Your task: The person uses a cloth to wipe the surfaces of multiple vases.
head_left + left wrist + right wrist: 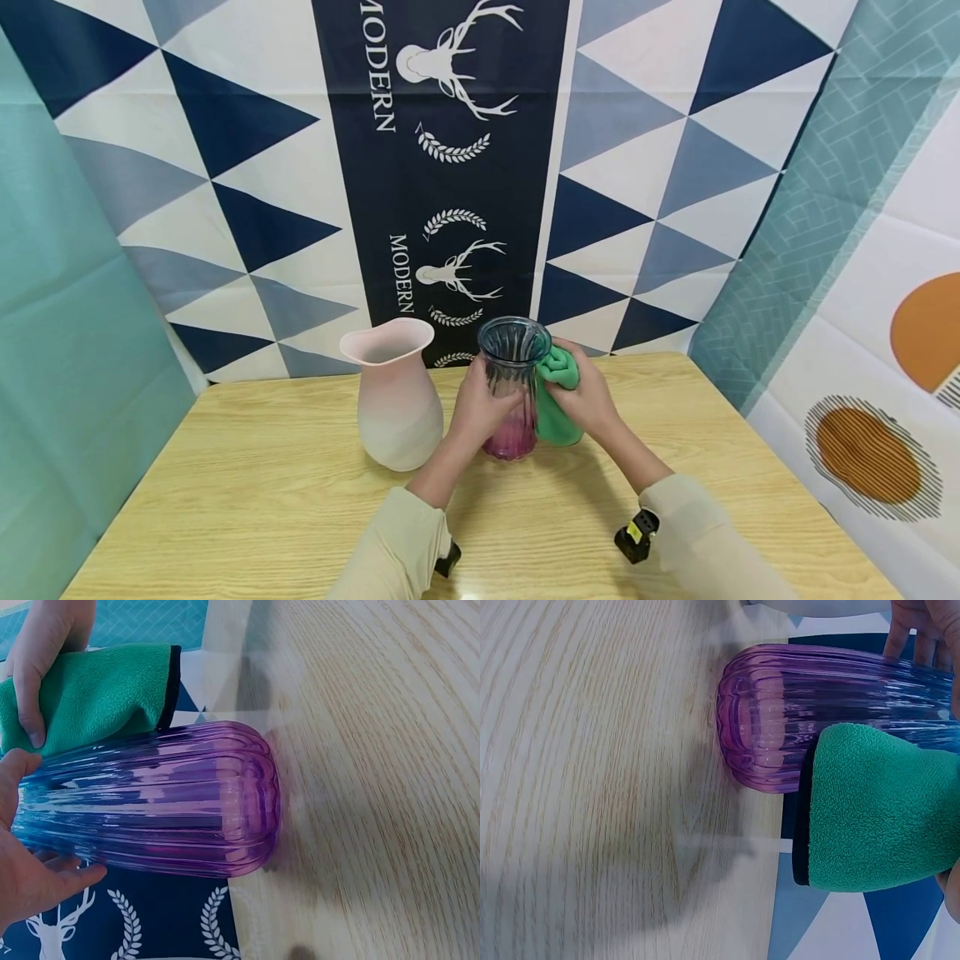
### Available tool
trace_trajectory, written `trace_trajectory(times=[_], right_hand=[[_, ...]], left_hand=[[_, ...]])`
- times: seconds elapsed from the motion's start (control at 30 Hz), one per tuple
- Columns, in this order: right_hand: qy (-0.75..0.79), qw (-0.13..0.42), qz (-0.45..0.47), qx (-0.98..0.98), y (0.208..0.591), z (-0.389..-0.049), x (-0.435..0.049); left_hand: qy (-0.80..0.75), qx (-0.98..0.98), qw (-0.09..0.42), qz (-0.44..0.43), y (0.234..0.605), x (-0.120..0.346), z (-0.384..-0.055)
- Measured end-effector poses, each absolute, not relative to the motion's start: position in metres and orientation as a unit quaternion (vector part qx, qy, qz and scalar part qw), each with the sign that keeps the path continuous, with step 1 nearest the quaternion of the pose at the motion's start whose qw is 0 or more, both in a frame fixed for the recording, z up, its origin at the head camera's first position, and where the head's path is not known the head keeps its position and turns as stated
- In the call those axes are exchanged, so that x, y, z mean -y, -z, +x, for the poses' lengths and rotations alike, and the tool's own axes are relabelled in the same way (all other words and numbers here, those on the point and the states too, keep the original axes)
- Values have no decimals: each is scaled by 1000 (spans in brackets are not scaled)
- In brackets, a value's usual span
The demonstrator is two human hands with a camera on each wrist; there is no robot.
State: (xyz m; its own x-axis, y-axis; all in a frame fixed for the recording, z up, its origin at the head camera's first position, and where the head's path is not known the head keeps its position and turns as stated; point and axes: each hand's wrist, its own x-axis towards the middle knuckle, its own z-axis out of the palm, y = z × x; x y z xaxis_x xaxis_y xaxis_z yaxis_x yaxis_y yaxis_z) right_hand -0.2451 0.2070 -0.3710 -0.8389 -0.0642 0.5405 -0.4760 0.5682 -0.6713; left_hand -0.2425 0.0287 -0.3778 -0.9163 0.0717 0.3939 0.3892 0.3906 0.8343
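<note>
A ribbed glass vase [512, 417], blue at its flared rim and pink-purple at its base, stands upright on the wooden table. My left hand [482, 406] grips it round the upper body from the left. In the left wrist view the thumb and fingers curl about the blue part of the glass vase [187, 802]. My right hand [588, 396] holds a folded green cloth [558, 417] with a dark edge against the vase's right side. The right wrist view shows the cloth [881, 814] overlapping the vase, with most of the right hand out of frame.
A white and pink vase [400, 408] with a wavy rim stands just left of the glass one. The wooden table [262, 500] reaches back to a patterned wall covering [457, 183]. Black wrist cameras [637, 536] sit under both sleeves.
</note>
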Motion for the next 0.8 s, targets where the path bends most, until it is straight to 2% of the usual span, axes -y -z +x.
trace_trajectory(times=[0.5, 0.8], right_hand=[[-466, 208, 133, 850, 374, -245, -200], [-477, 167, 107, 856, 374, -243, -200]], left_hand=[[534, 822, 140, -143, 376, -27, -243], [528, 828, 132, -139, 376, -27, -243]])
